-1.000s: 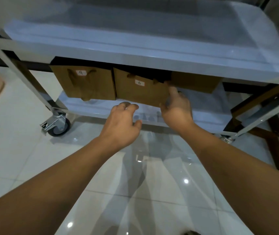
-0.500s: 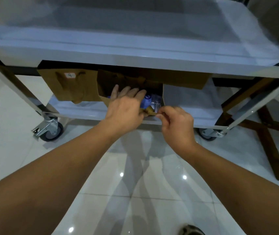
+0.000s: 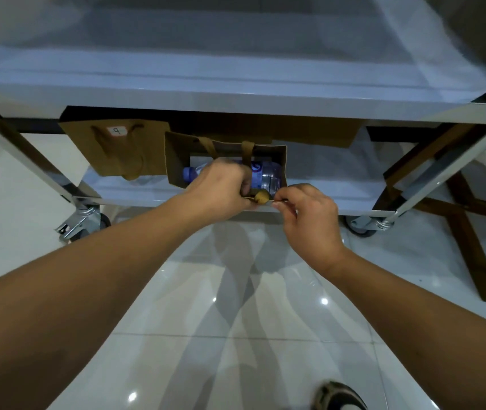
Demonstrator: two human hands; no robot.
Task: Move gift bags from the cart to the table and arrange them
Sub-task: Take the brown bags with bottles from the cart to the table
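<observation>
Both forearms are bare up to the frame's edge, with no sleeve showing. The left hand [image 3: 218,189] and right hand [image 3: 309,214] are bare too. At the bottom edge the toe of a dark shoe [image 3: 339,395] with pale patterning shows.

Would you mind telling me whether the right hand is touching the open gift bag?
Touching. The head view shows the right hand pinching the near rim of the open gift bag between its fingertips.

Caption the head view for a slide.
Both hands, left and right, grip the open bag holding a water bottle on the cart's lower shelf.
</observation>
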